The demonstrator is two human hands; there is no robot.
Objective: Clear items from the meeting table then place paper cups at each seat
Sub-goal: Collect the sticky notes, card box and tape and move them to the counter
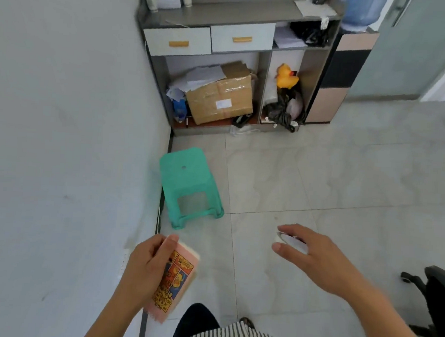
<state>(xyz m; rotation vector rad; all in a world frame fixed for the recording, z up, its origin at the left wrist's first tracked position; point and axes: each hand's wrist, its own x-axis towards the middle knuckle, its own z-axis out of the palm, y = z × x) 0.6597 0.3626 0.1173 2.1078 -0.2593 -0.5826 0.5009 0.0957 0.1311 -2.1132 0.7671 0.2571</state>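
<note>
My left hand (145, 264) is closed around a pink tissue pack (175, 276) printed with yellow cartoon ducks, held upright at the lower middle of the view. To the right, my right hand (312, 255) is held palm down over the floor, its fingers wrapped around a small round white object (291, 242) that is mostly hidden under them. The meeting table and the paper cups are out of view.
A grey cabinet (239, 19) with two drawers stands ahead, holding a cardboard box (220, 96), papers, bags and a yellow rubber duck (285, 76). A green plastic stool (189, 184) stands by the left wall. An office chair base (431, 295) is at right.
</note>
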